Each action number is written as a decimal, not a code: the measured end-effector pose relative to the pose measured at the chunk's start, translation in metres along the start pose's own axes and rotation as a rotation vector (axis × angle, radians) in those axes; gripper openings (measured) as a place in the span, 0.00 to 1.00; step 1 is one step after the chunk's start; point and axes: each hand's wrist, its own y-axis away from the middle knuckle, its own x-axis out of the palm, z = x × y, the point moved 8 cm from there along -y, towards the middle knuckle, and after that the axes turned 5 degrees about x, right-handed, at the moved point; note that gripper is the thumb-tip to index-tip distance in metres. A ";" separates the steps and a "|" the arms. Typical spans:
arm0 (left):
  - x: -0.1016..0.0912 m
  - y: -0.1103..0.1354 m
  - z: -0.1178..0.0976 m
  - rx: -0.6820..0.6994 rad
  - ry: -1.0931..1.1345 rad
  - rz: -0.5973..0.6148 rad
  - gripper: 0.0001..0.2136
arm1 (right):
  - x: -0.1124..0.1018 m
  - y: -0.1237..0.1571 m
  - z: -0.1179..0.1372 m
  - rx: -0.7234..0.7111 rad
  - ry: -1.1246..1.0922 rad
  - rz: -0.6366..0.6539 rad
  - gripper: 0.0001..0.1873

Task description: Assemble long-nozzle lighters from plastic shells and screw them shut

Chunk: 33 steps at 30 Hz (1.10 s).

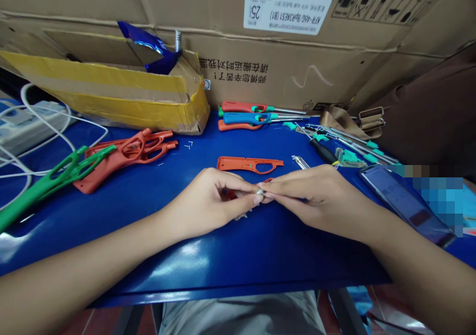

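Grey cloth is covering the person's lap [238,317], and a glossy blue table [178,270] is stretching out beyond it. Over the table, the left hand [208,201] is pinching a small silvery metal piece [260,192] between thumb and forefinger. The right hand [323,196] is meeting it there, its fingertips pressing together right at the metal piece; whether they are gripping it too, I cannot tell. A pale translucent bit [241,216] is poking out under the left thumb. To the right, a dark phone [405,203] is lying beside the right forearm. At the left, a green shell [48,189] is lying partly over several orange shells [128,156]. Just beyond the hands, an orange shell half [234,164] is lying with its hollow side up, and a black-handled screwdriver [324,151] is resting near metal rods with teal parts [357,144]. Farther off, orange and blue lighters [245,118] are lying in a stack. Behind them, a yellow-taped box [141,102] is holding a blue packet [148,40], and a large carton [290,57] is forming the backdrop.
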 end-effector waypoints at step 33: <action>0.001 0.002 0.002 -0.033 0.041 -0.009 0.07 | -0.004 0.000 0.002 0.032 0.052 -0.042 0.13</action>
